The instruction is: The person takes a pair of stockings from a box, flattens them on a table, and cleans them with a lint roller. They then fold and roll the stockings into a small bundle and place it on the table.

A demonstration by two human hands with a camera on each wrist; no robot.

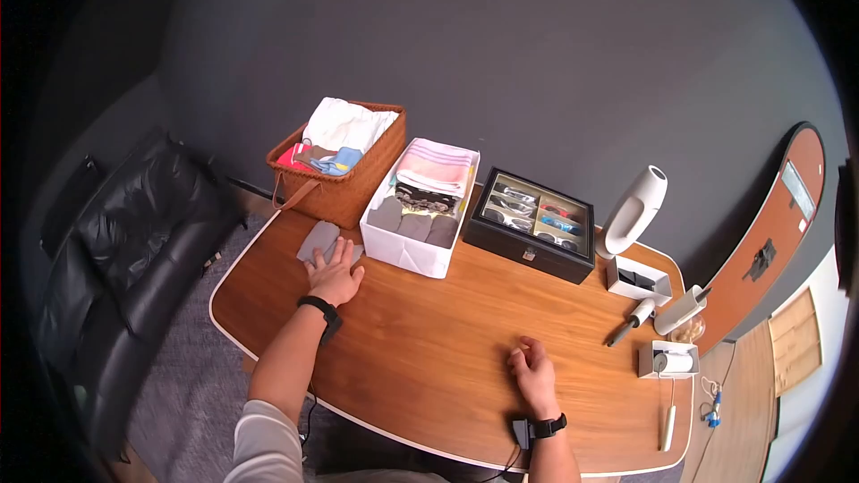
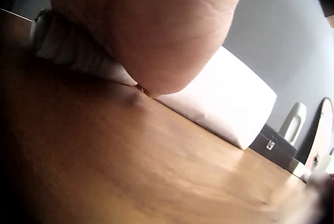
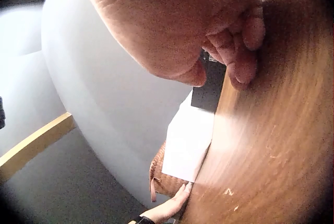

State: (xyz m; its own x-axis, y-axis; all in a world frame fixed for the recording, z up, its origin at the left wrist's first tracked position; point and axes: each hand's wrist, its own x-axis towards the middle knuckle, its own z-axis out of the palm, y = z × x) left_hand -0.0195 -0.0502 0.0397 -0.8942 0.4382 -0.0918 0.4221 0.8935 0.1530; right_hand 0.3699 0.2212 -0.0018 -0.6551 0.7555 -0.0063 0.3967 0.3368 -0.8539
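Several slip and snag risks, mostly at the left side

Glossy brown wooden table with white edging (image 1: 403, 331): smooth-looking top, so soft fabric could skid if pushed sideways. Brown woven basket with heaped clothes (image 1: 353, 197): stands behind; loose clothes by the rim could drop if it gets knocked. White rectangular fabric bin of folded textiles (image 1: 407, 255): just beside the work area, upright; a sideways bump from the left hand could nudge it or rumple its rows.

Left hand (image 1: 334, 281): palm down, fingers mostly straight and spread, rests on the cloth, pinching nothing visible. Uneven pressure could bunch the fabric. Right hand (image 1: 537, 385): well apart, fingers loosely bent, empty; cannot tell if the fingertips touch wood. No second hold, so the far side of the cloth could swing or crease.

Soft flat grey cloth (image 1: 319, 237): on the table, in front of the basket, partly hidden under left fingers; folds unclear. Thin brown basket handle (image 1: 298, 195): hangs close by, could catch a lifted finger.
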